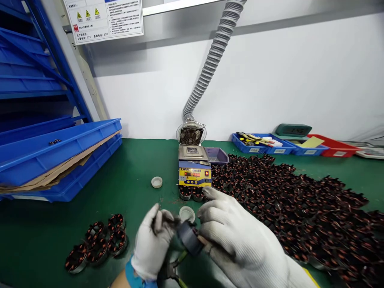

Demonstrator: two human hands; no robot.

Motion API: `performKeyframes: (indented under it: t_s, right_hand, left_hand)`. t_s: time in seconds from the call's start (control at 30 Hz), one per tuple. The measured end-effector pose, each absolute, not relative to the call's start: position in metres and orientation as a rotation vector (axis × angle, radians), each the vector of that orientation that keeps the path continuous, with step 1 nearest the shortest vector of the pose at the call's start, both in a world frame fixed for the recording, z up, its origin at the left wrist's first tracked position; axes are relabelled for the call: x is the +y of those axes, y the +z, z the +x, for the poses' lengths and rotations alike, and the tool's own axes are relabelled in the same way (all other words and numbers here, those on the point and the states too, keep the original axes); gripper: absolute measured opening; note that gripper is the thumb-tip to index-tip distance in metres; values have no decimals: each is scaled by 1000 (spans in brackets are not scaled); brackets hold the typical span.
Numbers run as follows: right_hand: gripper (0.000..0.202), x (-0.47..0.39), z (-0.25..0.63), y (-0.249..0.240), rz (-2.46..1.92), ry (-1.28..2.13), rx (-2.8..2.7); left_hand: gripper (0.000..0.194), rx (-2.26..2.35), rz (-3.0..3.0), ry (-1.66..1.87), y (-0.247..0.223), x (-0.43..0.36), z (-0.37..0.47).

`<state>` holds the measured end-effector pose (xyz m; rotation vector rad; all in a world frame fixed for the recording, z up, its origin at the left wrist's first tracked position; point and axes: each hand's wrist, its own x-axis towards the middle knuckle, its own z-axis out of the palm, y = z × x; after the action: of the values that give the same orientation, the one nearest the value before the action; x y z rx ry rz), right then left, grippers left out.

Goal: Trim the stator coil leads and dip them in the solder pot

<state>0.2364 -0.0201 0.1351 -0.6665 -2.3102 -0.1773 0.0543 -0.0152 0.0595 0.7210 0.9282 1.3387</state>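
Observation:
My right hand, in a white glove, is closed on a dark ring-shaped coil part near the bottom centre. To its left, my gloved left hand has its fingers bent together beside the part; whatever lies between them is too small and blurred to tell. Below the part, pliers with green handles show partly, blurred. A small white dish sits just beyond the hands, with another white dish farther back. Two coil parts stand before a yellow-fronted heating device.
Several finished-looking coil rings lie at left on the green table. A large pile of coil parts covers the right side. Blue trays stand at left; a red bin and small blue bins line the back. A grey hose hangs above.

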Motion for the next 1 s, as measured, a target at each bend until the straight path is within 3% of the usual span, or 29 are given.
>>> performKeyframes:
  t_s: [0.1,0.23,0.37,0.47,0.53,0.6,0.73,0.9,1.0]
  right_hand:
    - [24,-21,238,137,-618,-105,-2310]
    - [23,-18,239,129,-616,-8,-2286]
    - [15,-11,242,120,-672,244,-2195]
    - [21,-2,251,119,-849,645,-1969]
    - [23,2,258,119,-956,764,-1803]
    - [12,3,263,116,-1078,717,-1813]
    - [65,-3,255,96,-1010,546,-2293]
    - [61,1,238,69,-702,186,-2289]
    - [72,7,238,67,-786,30,-2282]
  left_hand:
    - [39,799,606,1130,55,-11,54]
    - [57,591,669,669,54,-22,63]
    - [45,703,949,862,68,-27,64]
    - [30,786,1052,1005,77,-24,59]
    - [32,784,1013,984,76,-21,55]
    - [40,765,961,951,71,-19,53]
    - [47,686,1018,890,68,-15,49]
    - [45,745,1238,916,79,-15,47]
    - [12,1069,1281,783,84,-17,40]
